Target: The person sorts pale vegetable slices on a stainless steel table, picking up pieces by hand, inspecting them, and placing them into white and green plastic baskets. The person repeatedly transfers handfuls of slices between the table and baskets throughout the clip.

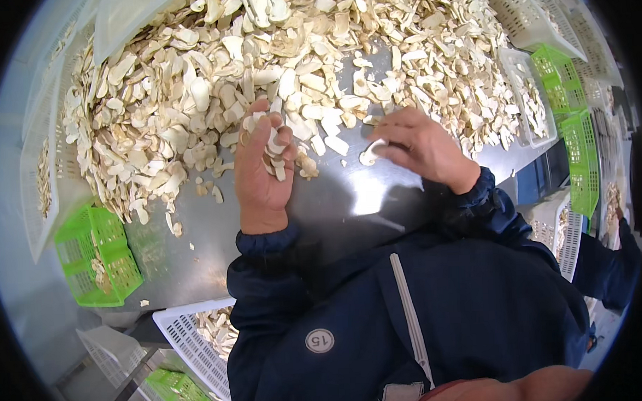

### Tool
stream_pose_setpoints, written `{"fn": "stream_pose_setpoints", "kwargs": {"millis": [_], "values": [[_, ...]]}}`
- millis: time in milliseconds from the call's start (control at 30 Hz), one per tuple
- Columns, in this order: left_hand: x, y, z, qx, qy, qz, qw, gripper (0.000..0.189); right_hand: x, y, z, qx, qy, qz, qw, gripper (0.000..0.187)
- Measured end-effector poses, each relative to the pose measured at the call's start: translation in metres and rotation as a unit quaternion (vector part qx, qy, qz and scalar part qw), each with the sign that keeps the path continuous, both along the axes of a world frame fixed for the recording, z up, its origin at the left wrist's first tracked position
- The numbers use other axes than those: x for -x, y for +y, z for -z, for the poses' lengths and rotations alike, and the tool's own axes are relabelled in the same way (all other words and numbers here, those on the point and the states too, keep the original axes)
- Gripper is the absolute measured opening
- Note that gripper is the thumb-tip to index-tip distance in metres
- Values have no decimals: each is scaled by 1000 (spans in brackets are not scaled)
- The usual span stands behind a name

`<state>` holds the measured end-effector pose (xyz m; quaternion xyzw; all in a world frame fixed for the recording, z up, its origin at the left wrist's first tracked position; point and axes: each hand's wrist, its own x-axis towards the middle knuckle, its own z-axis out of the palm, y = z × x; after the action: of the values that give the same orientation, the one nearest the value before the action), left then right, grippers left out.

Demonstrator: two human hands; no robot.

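Note:
A large heap of dried mushroom slices covers the far part of a metal table. My left hand is turned palm up and curled around several mushroom slices, beside the front edge of the heap. To the right, my right hand pinches a single pale mushroom slice between thumb and fingers, just over the bare metal. That hand is slightly blurred. A few loose slices lie between the two hands, close to the heap.
Green perforated baskets stand at the left and right table ends. A clear tray holds slices at right. White crates with slices stand near me and along both sides. Another person's dark sleeve shows at far right.

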<state>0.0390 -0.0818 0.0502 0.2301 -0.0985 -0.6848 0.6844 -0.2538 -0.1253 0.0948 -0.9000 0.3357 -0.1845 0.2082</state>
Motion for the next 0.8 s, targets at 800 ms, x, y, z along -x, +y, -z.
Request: {"fn": "stream_pose_setpoints", "kwargs": {"millis": [800], "values": [[-3, -6, 5, 45, 204, 66, 976, 49, -73, 5, 2, 36, -145, 61, 987, 28]]}}
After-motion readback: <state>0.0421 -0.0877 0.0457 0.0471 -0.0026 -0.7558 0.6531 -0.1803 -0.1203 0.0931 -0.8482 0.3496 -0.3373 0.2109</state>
